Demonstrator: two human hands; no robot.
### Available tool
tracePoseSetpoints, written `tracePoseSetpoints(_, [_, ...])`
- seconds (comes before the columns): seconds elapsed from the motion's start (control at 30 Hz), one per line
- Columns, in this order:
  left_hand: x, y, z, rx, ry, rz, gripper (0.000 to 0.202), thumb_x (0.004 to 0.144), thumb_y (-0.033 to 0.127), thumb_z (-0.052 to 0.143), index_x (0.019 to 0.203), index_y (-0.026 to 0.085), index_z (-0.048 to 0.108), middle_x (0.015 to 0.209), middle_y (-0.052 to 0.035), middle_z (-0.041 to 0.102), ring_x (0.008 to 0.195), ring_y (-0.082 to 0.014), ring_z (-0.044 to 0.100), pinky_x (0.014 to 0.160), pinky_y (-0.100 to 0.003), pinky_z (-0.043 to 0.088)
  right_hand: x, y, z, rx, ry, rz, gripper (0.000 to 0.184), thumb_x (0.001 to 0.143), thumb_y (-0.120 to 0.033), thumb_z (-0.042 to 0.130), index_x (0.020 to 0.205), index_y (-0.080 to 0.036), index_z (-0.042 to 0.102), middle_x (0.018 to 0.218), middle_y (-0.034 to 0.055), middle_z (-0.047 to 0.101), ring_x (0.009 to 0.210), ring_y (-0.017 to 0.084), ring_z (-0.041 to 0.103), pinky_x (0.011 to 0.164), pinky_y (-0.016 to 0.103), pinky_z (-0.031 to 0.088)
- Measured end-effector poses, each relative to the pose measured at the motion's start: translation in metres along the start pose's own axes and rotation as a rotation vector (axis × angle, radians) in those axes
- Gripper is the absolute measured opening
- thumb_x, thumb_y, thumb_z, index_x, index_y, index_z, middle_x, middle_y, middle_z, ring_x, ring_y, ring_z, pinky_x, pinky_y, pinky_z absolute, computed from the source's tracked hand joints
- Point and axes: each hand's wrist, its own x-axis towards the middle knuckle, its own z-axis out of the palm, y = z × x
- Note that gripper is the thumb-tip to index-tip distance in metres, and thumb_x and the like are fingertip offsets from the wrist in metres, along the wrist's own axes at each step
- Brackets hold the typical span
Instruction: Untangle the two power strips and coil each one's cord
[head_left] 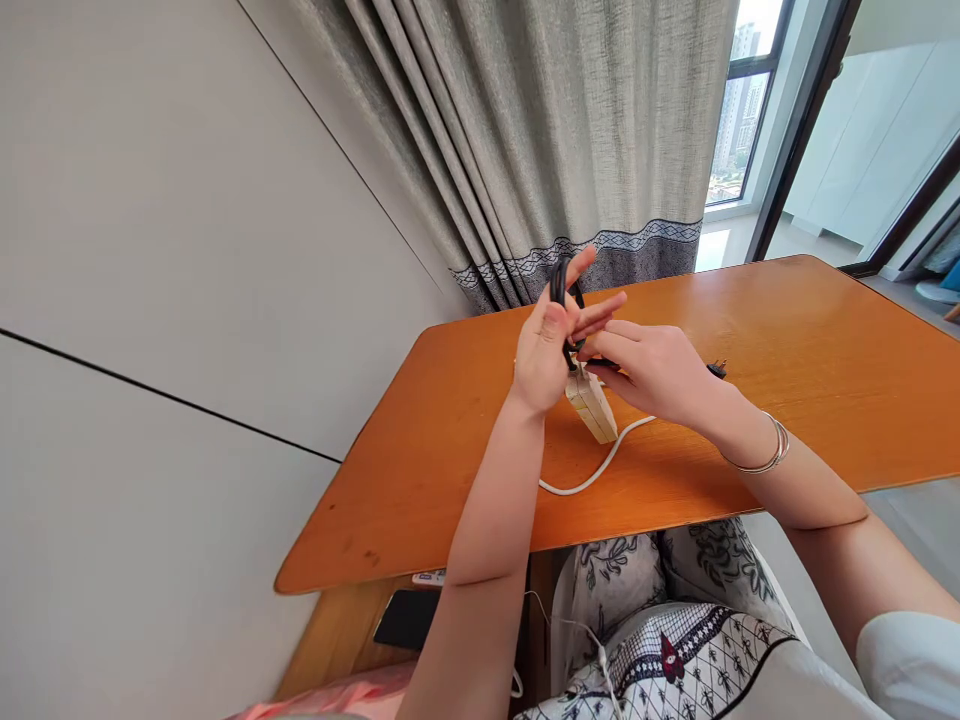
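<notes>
A black cable (559,283) runs in loops around my left hand (546,350), which is raised over the table with its fingers partly spread inside the coil. My right hand (649,365) is closed, its fingertips pinching the same cable beside the left palm. Just below both hands is a pale power adapter (592,405), tilted, its lower end at the tabletop. A white cord (577,490) curves over the wood near it. Behind my right wrist the black plug (718,369) shows its prongs. My fingers hide part of the coil.
The orange-brown wooden table (420,480) has rounded corners, and its front edge is close to my lap. A dark phone (407,618) lies on a lower surface at the left. A grey curtain (585,130) hangs behind the table.
</notes>
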Motion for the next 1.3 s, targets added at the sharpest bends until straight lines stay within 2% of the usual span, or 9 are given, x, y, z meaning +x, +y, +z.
tracePoseSetpoints(0.1, [-0.002,-0.003,-0.001,0.073,0.059,-0.044,0.030,0.092,0.052,0.061,0.090,0.022,0.064,0.106,-0.0080,0.072,0.096,-0.0220,0.072,0.077,-0.028,0.056,-0.001,-0.003,-0.005,0.106,-0.034,0.016,0.014,0.092,-0.018,0.051,0.102,-0.019,0.061,0.101,0.0068,0.071,0.083,0.018,0.063,0.066,0.027,0.040])
tracePoseSetpoints(0.23, [-0.001,-0.002,-0.005,0.142,0.082,-0.036,0.038,0.094,0.056,0.057,0.112,0.024,0.068,0.093,-0.0070,0.072,0.090,-0.0224,0.071,0.073,-0.029,0.054,-0.005,-0.006,-0.017,0.226,-0.109,0.050,0.024,0.088,-0.015,0.054,0.111,-0.020,0.053,0.105,0.0070,0.070,0.081,0.018,0.063,0.065,0.027,0.041])
tracePoseSetpoints(0.33, [0.000,-0.001,-0.009,0.173,0.047,-0.024,0.039,0.092,0.053,0.062,0.117,0.024,0.068,0.087,-0.0049,0.071,0.082,-0.0207,0.071,0.069,-0.027,0.052,-0.007,-0.005,-0.025,0.177,-0.101,0.090,0.022,0.089,-0.012,0.050,0.110,-0.020,0.054,0.106,0.0072,0.071,0.080,0.017,0.064,0.063,0.027,0.039])
tracePoseSetpoints(0.47, [0.000,-0.002,-0.014,0.206,-0.027,-0.052,0.024,0.087,0.043,0.071,0.101,0.024,0.069,0.068,0.0008,0.065,0.053,-0.0124,0.061,0.050,-0.021,0.043,-0.009,0.004,-0.031,-0.004,0.008,0.107,0.008,0.095,-0.024,0.054,0.095,-0.020,0.061,0.089,0.0057,0.072,0.075,0.018,0.062,0.062,0.028,0.035])
tracePoseSetpoints(0.63, [0.003,-0.002,-0.011,0.180,-0.159,-0.183,0.032,0.086,0.048,0.072,0.077,0.020,0.060,0.051,0.0050,0.052,0.034,-0.0066,0.044,0.035,-0.018,0.026,-0.008,0.013,-0.032,0.029,0.150,0.037,0.022,0.096,-0.043,0.060,0.092,-0.022,0.065,0.082,0.0035,0.070,0.070,0.016,0.060,0.065,0.028,0.038])
tracePoseSetpoints(0.83, [-0.001,0.007,-0.001,0.188,-0.395,-0.401,0.047,0.087,0.057,0.067,0.069,0.017,0.051,0.052,0.0013,0.055,0.031,-0.0016,0.029,0.033,-0.016,0.015,-0.002,0.022,-0.031,0.052,0.224,0.049,0.031,0.092,-0.052,0.064,0.098,-0.022,0.070,0.084,0.0041,0.061,0.073,0.017,0.054,0.063,0.029,0.040])
tracePoseSetpoints(1.03, [0.001,0.007,-0.008,0.104,-0.547,-0.553,0.058,0.089,0.071,0.054,0.066,0.018,0.041,0.047,0.0085,0.034,0.032,-0.0009,0.019,0.031,-0.014,0.014,0.002,0.040,-0.031,0.314,0.225,-0.161,0.026,0.090,-0.046,0.069,0.101,-0.023,0.075,0.083,0.0026,0.053,0.077,0.016,0.050,0.067,0.029,0.044])
tracePoseSetpoints(1.2, [0.002,0.004,-0.014,0.010,-0.704,-0.478,0.060,0.079,0.066,0.071,0.065,0.020,0.036,0.048,0.0112,0.026,0.036,0.0006,0.009,0.031,-0.011,0.011,0.005,0.051,-0.027,0.430,0.213,-0.200,0.023,0.093,-0.042,0.066,0.097,-0.023,0.078,0.084,0.0033,0.058,0.076,0.014,0.054,0.068,0.029,0.046])
tracePoseSetpoints(1.3, [0.003,0.004,-0.014,-0.010,-0.717,-0.478,0.059,0.080,0.062,0.073,0.065,0.020,0.034,0.047,0.0117,0.024,0.035,0.0008,0.008,0.032,-0.011,0.011,0.008,0.054,-0.023,0.488,0.195,-0.167,0.028,0.095,-0.043,0.061,0.091,-0.021,0.079,0.073,0.0019,0.060,0.068,0.013,0.054,0.065,0.028,0.045])
